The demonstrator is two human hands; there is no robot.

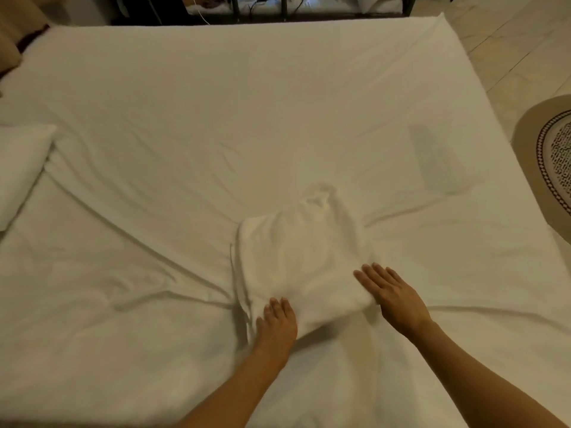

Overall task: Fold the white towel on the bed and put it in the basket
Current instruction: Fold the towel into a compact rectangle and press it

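Observation:
The white towel (301,257) lies folded into a rough, thick rectangle on the bed (216,118), near the front middle. Its far corner is bunched up. My left hand (276,322) rests flat on the towel's near left corner, fingers straight. My right hand (391,291) lies flat on the towel's near right edge, fingers straight and pointing away from me. Neither hand grips the cloth. No basket shows in the head view.
A white pillow (20,171) lies at the bed's left edge. An oval patterned rug (553,156) is on the tiled floor to the right. A dark metal bed frame (262,9) runs along the far side. The sheet is wrinkled around the towel.

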